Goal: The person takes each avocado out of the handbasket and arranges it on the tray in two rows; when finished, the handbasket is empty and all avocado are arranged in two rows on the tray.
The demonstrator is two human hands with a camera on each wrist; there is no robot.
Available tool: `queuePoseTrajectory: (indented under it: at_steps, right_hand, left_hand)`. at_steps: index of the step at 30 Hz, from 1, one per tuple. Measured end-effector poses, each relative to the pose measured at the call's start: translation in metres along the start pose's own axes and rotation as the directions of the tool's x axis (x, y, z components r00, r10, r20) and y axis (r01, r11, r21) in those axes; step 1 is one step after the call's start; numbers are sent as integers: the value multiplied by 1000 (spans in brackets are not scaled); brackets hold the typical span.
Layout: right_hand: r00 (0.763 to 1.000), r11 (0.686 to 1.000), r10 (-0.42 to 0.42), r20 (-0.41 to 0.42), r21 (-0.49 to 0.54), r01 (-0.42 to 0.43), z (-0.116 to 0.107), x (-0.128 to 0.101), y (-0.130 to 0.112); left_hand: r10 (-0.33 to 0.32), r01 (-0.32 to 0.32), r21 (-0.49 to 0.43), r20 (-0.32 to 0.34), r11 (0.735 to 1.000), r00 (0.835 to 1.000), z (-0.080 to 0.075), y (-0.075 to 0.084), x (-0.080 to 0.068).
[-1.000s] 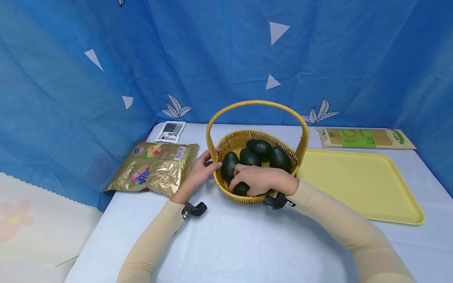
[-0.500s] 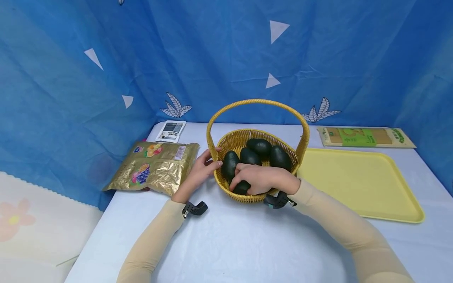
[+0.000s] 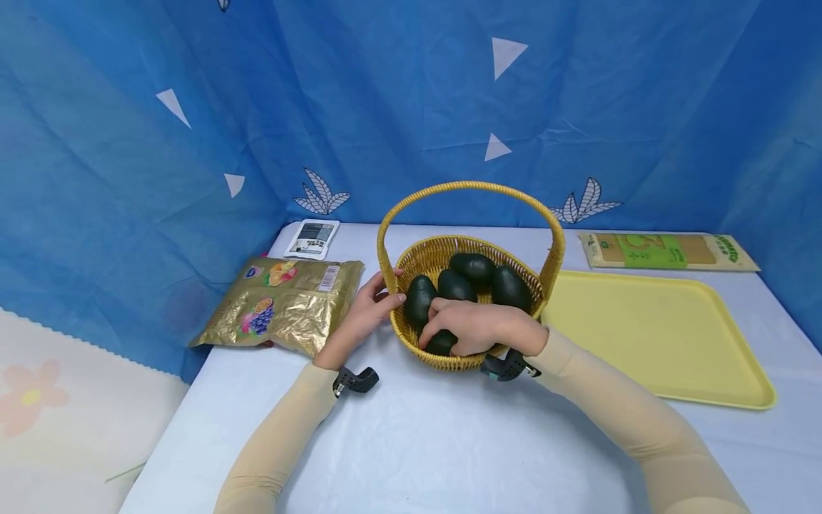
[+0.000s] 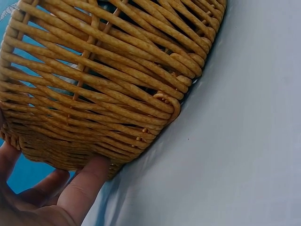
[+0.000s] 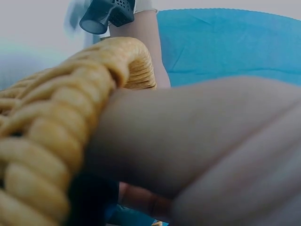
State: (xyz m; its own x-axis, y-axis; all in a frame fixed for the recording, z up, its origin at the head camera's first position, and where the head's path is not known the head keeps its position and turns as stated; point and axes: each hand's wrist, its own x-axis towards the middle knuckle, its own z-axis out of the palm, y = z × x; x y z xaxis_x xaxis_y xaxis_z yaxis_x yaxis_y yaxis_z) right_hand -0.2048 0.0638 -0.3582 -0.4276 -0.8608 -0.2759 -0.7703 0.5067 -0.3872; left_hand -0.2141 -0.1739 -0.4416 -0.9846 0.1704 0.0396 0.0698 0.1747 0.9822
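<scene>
— What has changed in the last second?

— Almost nothing: your right hand stays curled round the near dark fruit inside the basket, unlifted. Your left hand keeps its relaxed fingers on the left rim.

— Its lie?

— Mostly covered; its long axis seems to run left-right.

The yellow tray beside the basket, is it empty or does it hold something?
Empty. In the head view the yellow tray shows only its bare surface; the dark avocados all lie in the wicker basket.
</scene>
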Motion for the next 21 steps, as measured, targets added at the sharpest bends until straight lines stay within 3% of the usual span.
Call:
queuePoseTrajectory:
  at_steps: [10, 21]
  right_hand:
    - [1000, 1000, 3, 2, 10, -3, -1, 1, 3]
    - [996, 995, -33, -85, 90, 41, 2, -6, 10]
  left_hand:
    - [1, -1, 1, 7, 1000, 1000, 1, 1, 3]
    - [9, -9, -8, 3, 1000, 1000, 0, -3, 0]
